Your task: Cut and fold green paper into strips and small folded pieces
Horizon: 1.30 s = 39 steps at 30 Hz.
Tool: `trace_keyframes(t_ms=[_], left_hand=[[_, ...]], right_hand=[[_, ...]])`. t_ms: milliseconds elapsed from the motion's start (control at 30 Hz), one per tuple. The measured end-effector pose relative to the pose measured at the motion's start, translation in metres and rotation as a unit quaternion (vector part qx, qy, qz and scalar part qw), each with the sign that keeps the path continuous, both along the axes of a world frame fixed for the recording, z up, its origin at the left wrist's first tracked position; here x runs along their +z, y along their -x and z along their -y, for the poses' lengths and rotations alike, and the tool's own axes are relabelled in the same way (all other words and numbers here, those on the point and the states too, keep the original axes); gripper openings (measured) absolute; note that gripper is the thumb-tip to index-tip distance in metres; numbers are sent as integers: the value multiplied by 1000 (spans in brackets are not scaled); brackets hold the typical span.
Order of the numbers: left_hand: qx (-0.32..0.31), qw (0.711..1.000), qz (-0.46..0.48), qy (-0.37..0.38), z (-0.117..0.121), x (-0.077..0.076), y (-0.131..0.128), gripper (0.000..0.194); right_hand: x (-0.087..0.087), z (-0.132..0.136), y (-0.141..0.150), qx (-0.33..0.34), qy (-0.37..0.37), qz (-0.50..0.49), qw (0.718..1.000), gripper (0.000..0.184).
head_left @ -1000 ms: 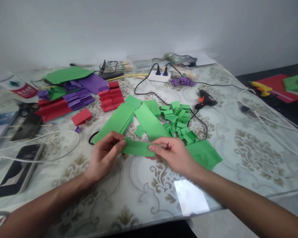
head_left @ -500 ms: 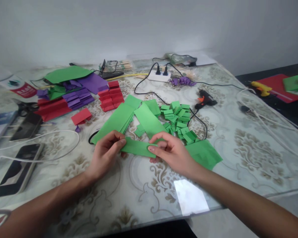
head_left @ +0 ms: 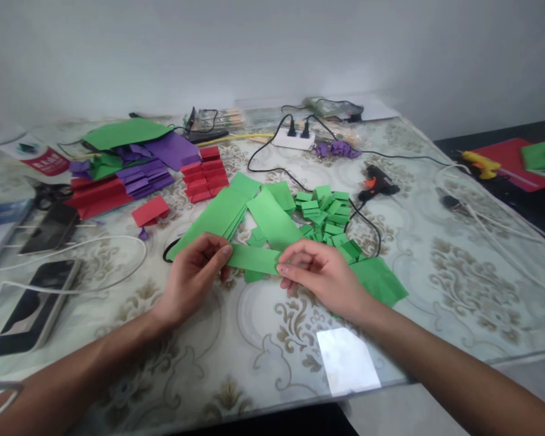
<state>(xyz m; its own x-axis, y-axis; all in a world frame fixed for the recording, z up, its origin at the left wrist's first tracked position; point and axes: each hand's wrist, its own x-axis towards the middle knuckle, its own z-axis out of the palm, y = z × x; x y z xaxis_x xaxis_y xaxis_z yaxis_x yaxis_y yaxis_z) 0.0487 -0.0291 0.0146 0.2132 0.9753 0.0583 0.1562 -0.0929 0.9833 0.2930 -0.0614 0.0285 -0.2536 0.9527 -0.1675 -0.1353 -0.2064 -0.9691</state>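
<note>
Between my two hands a green paper strip (head_left: 254,259) is stretched above the table. My left hand (head_left: 198,269) pinches its left end between thumb and fingers, and my right hand (head_left: 315,269) pinches its right end. Just beyond lie long green paper strips (head_left: 215,212), stacked at a slant, and another green strip (head_left: 272,218) leaning the other way. To the right is a heap of small folded green paper pieces (head_left: 324,212). A larger green paper sheet (head_left: 379,280) lies partly behind my right wrist.
Red folded strips (head_left: 204,175) and purple folded strips (head_left: 145,178) lie at the back left. A black glue gun (head_left: 376,183) rests right of a white power strip (head_left: 293,139). Two phones, one a white-edged phone (head_left: 34,309), and a white cable (head_left: 104,290) occupy the left side.
The held strip has risen slightly and looks narrower, with a green piece now showing beneath it. My right fingers have shifted along its right end. Both hands still grip it.
</note>
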Motion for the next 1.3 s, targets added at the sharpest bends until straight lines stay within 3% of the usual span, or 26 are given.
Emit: trace_keyframes(t_ms=[433, 633, 767, 967, 1167, 1300], left_hand=[[9, 1000, -11, -18, 0, 3, -2, 19], [3, 1000, -3, -8, 1, 3, -3, 17], [-2, 1000, 6, 2, 3, 3, -5, 17], [-25, 999, 9, 25, 9, 3, -4, 17], [-123, 990, 1, 63, 8, 7, 1, 18], [-188, 979, -21, 81, 9, 11, 0, 17]], right_hand=[[-1, 2, 1, 6, -35, 74, 997, 17], [-5, 1, 1, -25, 7, 32, 999, 37], [-9, -2, 2, -5, 48, 3, 999, 32], [-3, -1, 4, 12, 98, -2, 995, 42], [3, -2, 2, -47, 62, -10, 997, 50], [1, 0, 4, -12, 57, 24, 998, 47]])
